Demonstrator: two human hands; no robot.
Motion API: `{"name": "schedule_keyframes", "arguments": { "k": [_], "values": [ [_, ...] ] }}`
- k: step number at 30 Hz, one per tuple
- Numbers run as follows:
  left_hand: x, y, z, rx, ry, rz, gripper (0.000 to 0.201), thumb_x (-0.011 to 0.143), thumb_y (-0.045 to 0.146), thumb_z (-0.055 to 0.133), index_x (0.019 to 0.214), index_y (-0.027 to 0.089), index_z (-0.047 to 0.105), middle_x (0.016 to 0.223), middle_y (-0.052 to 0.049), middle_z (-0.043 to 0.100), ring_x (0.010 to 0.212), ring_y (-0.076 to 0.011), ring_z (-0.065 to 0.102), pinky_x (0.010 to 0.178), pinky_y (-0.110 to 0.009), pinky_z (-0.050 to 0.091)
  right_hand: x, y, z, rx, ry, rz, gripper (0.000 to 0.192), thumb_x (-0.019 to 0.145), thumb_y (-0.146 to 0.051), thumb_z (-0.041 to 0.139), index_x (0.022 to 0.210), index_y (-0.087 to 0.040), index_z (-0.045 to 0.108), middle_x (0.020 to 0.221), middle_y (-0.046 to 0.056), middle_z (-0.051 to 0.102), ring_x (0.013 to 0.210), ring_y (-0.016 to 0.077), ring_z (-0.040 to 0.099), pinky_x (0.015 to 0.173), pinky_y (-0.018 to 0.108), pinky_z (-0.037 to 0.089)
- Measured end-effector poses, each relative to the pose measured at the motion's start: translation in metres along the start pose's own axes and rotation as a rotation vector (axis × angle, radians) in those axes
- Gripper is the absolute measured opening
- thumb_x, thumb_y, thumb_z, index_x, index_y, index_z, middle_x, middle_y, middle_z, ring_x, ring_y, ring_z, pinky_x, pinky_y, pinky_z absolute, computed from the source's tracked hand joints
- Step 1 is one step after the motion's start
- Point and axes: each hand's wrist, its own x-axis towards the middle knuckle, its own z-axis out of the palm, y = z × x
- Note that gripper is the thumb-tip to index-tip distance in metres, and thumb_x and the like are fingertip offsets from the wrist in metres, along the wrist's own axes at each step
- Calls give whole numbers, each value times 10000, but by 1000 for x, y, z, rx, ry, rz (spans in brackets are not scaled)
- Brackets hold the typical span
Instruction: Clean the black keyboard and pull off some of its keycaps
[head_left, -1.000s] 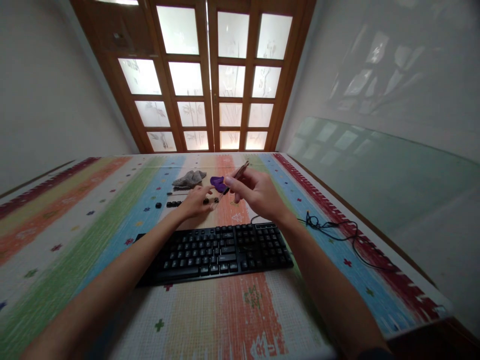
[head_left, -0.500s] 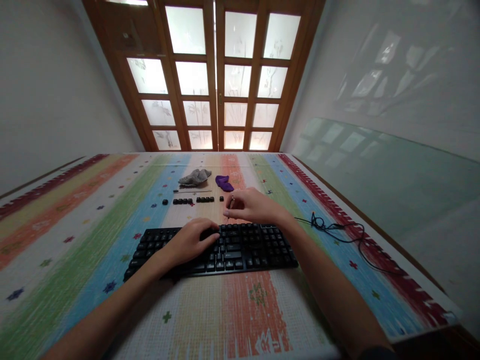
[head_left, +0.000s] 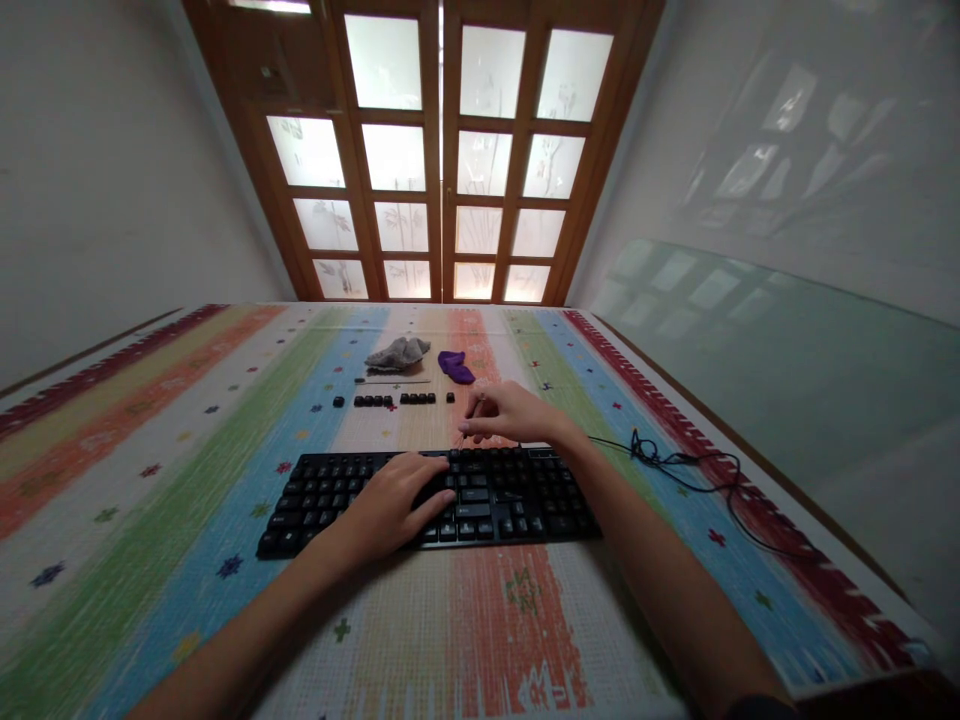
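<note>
A black keyboard [head_left: 472,510] lies across the striped cloth. My left hand [head_left: 394,500] rests on its middle keys, thumb and forefinger apart, the fingertips close to the top row. Just above the keyboard's back edge, my right hand [head_left: 506,413] pinches a thin wire tool [head_left: 460,440] that looks like a keycap puller. The wire's lower end reaches down to the top row; whether it hooks a key is too small to tell. Behind the keyboard stands a row of loose black keycaps [head_left: 373,401], with a single keycap [head_left: 450,398] at its right end.
Farther back are a grey cloth [head_left: 399,354], a purple cloth [head_left: 455,367] and a thin stick-like brush [head_left: 394,381]. The keyboard's black cable [head_left: 660,455] lies coiled at the right. Walls flank the table [head_left: 187,500], and a wooden glazed door [head_left: 442,150] closes the far end.
The whole view has shifted slightly, so everything appears a little farther right. My right hand stays pinched over the keyboard's top row, and my left hand remains on the keys.
</note>
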Motion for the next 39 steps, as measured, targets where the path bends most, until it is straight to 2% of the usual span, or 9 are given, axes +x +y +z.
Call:
{"name": "schedule_keyframes", "arguments": {
  "k": [8, 12, 17, 24, 30, 34, 39],
  "values": [
    [-3, 1, 5, 82, 18, 39, 381, 1003, 429, 469, 1290, 200, 571, 1336, -116, 645, 1265, -257, 568, 1089, -462, 442, 1, 11, -3, 167, -49, 56, 344, 788, -453, 758, 815, -163, 576, 755, 67, 754, 664, 170, 731, 590, 253, 561],
    [-5, 2, 6, 101, 5, 32, 443, 993, 473, 465, 1312, 182, 563, 1345, -141, 640, 1258, -277, 580, 1082, -468, 446, 2, 14, -1, 192, -54, 31, 337, 780, -443, 759, 811, -168, 565, 726, 48, 740, 655, 166, 724, 597, 260, 565],
    [-6, 1, 4, 92, -5, 41, 470, 975, 498, 487, 1345, 214, 539, 1347, -122, 637, 1263, -283, 572, 1089, -472, 433, 3, 12, 2, 183, -44, 9, 322, 806, -432, 738, 811, -172, 549, 720, 48, 734, 643, 163, 718, 590, 264, 569],
    [-6, 0, 5, 87, -24, 31, 475, 979, 496, 484, 1342, 194, 533, 1372, -134, 613, 1287, -278, 552, 1101, -458, 425, 4, 17, 4, 264, -61, 52, 380, 790, -472, 753, 813, -178, 514, 731, 59, 736, 643, 159, 716, 600, 270, 582],
    [-6, 0, 3, 91, -23, 34, 474, 982, 499, 475, 1342, 198, 541, 1373, -135, 614, 1297, -283, 544, 1107, -465, 418, 3, 18, -1, 259, -98, 51, 409, 746, -482, 786, 794, -172, 523, 767, 54, 733, 650, 152, 706, 590, 258, 559],
    [-6, 0, 4, 82, -14, 32, 468, 980, 494, 486, 1351, 215, 545, 1369, -124, 620, 1302, -278, 538, 1108, -469, 416, -1, 16, -3, 234, -125, 81, 405, 739, -453, 792, 786, -178, 500, 794, 54, 731, 663, 162, 713, 523, 218, 501],
    [-6, -1, 5, 105, -7, 28, 461, 993, 495, 463, 1343, 212, 563, 1350, -106, 637, 1317, -277, 513, 1121, -471, 395, -4, 18, -7, 227, -155, 121, 420, 731, -432, 792, 792, -200, 447, 728, 23, 707, 607, 157, 690, 468, 206, 452]
  ]
}}
